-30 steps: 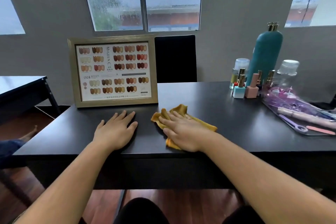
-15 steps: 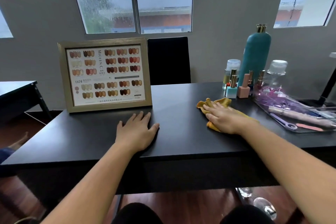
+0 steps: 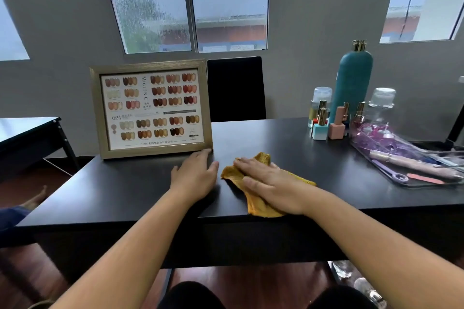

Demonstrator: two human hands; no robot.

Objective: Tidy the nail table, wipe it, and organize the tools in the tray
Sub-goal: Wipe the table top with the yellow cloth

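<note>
My right hand (image 3: 270, 184) lies flat on a yellow cloth (image 3: 256, 204), pressing it onto the black nail table (image 3: 125, 195) near the front edge. My left hand (image 3: 194, 175) rests palm down on the table just left of the cloth, fingers apart, empty, its fingertips close to the frame's lower right corner. At the right end a clear tray (image 3: 411, 183) holds a pink nail drill pen (image 3: 414, 164), a purple tool (image 3: 390, 172), a pink file (image 3: 424, 178) and purple plastic pieces.
A framed nail colour chart (image 3: 150, 108) stands at the back left. A tall teal bottle (image 3: 351, 85), several polish bottles (image 3: 320, 128) and clear jars cluster at the back right. A black chair (image 3: 236, 88) is behind the table, another table (image 3: 25, 130) at left.
My right hand has swept the cloth from the right, near the polish bottles, back toward the middle beside my left hand. My left hand stayed flat on the table.
</note>
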